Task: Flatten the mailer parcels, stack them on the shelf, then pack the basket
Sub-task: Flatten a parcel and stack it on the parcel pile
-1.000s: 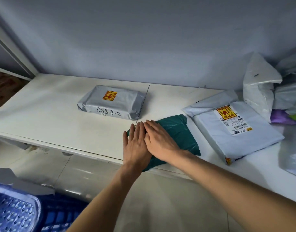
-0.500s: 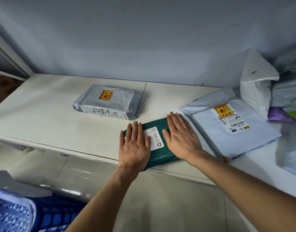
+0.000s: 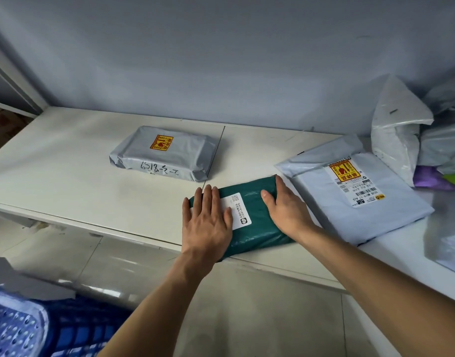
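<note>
A dark green mailer parcel (image 3: 257, 217) with a white label lies at the front edge of the white shelf (image 3: 66, 176). My left hand (image 3: 208, 222) presses flat on its left end, fingers straight, partly over the label. My right hand (image 3: 285, 210) rests flat on its right end, fingertips near the far corner. A grey mailer parcel (image 3: 164, 154) with a yellow sticker and handwriting lies behind, in the middle of the shelf. A larger pale blue mailer parcel (image 3: 360, 199) lies just to the right of the green one.
A heap of white and grey mailer bags (image 3: 401, 130) with purple and green bits is piled at the far right. A blue plastic basket (image 3: 20, 328) sits on the floor at the lower left. The wall closes the back of the shelf.
My hands started together on the green parcel's left part. The right hand slid to the right end, uncovering the white label; the left hand stayed on the left end.
</note>
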